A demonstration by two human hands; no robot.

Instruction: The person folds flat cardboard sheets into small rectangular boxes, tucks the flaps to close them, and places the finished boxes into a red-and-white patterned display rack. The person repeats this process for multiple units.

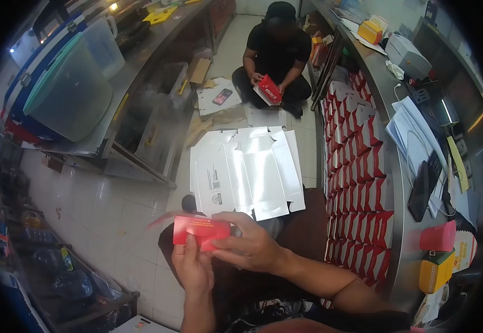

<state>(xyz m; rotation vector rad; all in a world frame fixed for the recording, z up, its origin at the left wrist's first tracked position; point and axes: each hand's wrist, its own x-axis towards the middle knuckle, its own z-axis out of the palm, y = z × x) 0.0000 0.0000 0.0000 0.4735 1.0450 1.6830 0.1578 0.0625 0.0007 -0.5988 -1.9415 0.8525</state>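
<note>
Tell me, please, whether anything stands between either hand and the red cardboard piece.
Nothing visible does: the left hand and the right hand both touch the red cardboard piece directly. The flat white cardboard lies beyond it, not between.

I work bare-handed, my left hand (194,269) and right hand (247,244) showing at the lower middle of the frame, and the nail on my left thumb (190,247) looks short. My left forearm (198,311) is uncovered down to the lower edge; my right forearm (313,275) is uncovered too, growing thicker toward the lower right, where black cloth (374,321), perhaps a short sleeve, borders it. At bottom centre my patterned garment (274,307) is dark with irregular whitish marks, too blurred to make out. Over my legs lies dark reddish-brown cloth (308,222), nearly black in shadow.
</note>
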